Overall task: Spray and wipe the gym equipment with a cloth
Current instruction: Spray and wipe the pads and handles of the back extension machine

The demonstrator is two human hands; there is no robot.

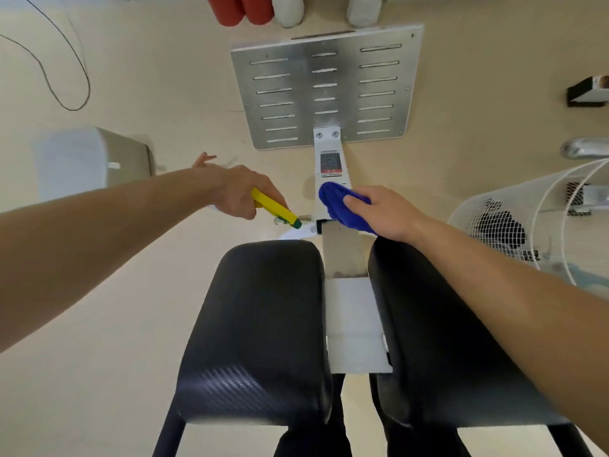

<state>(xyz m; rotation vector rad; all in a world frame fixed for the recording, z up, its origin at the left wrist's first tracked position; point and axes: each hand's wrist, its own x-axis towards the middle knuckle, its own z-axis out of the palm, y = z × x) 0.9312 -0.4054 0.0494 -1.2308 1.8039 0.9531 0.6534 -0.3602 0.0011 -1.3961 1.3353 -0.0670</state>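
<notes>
1. Your left hand (235, 192) is clenched around a yellow spray bottle (275, 209). Its green nozzle points right, toward the white bar (331, 163) of the gym machine.
2. Your right hand (385, 212) grasps a bunched blue cloth (336, 202), thumb on top. The cloth lies against the white bar, just below its printed label.
3. The nozzle and the cloth are near each other but apart.
4. Below your hands, two black pads flank the bar: the left pad (260, 324) and the right pad (438, 341). Your right forearm crosses over the right pad.
5. Beyond the bar, a slotted metal plate (329, 87) is bolted to its far end.
6. A white mesh basket (514, 209) stands on the right, and a thin dark cable (66, 61) loops over the floor at far left.
</notes>
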